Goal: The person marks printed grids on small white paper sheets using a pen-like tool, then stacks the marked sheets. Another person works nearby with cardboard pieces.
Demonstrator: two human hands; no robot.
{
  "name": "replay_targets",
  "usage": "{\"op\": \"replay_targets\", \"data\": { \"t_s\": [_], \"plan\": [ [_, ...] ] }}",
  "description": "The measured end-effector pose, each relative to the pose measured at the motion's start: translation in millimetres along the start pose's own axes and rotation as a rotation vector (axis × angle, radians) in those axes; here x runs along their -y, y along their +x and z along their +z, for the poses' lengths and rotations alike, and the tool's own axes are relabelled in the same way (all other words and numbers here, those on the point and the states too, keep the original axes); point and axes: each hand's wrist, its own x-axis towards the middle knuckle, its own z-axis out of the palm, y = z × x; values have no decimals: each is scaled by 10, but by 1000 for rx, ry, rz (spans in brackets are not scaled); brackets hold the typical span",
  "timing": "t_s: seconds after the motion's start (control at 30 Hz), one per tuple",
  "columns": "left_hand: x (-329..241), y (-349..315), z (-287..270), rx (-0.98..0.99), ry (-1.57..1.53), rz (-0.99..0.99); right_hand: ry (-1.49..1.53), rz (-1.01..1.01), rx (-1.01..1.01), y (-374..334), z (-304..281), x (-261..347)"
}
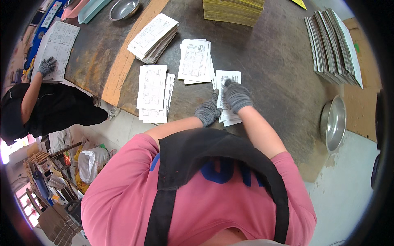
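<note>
Both my hands wear grey knit gloves. Under them, on the dark tabletop (271, 61), lies a small stack of white printed sheets (230, 75), its lower sheets fanned unevenly at the near end. My right hand (238, 96) is closed over the right side of this stack, fingertips on the top sheet. Along the stack's left edge, my left hand (208, 110) rests with its fingers apart, touching the sheets. Just left of the hands is another printed stack (195, 60). A further stack (152, 88) sits near the table edge, and a thicker stack (154, 33) beyond it.
A tall yellowish block of sheets (233, 12) stands at the far side. Upright bundles of card (332, 47) are at right, above a metal bowl (334, 123). Another metal bowl (124, 10) is far left. A co-worker's gloved hand (47, 67) rests on a printed sheet (61, 43).
</note>
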Motion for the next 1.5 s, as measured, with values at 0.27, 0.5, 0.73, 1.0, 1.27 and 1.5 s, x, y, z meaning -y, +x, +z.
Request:
{"op": "replay_targets", "data": {
  "t_s": [0.27,0.5,0.73,1.0,1.27,1.5],
  "plan": [
    [89,-28,12,-141,-44,149,456,83,-152,-179,272,-405],
    [288,294,-618,-764,161,222,889,215,-332,-478,661,-939],
    [81,564,-1043,-568,379,-184,744,-28,-308,215,225,-413],
    [204,643,-1141,-575,-59,-190,859,209,170,948,95,136],
    [388,939,-1137,-393,-799,-35,706,167,127,961,123,145],
    [436,583,-1401,-753,-494,416,828,-136,-356,691,-57,-452]
  ]
}}
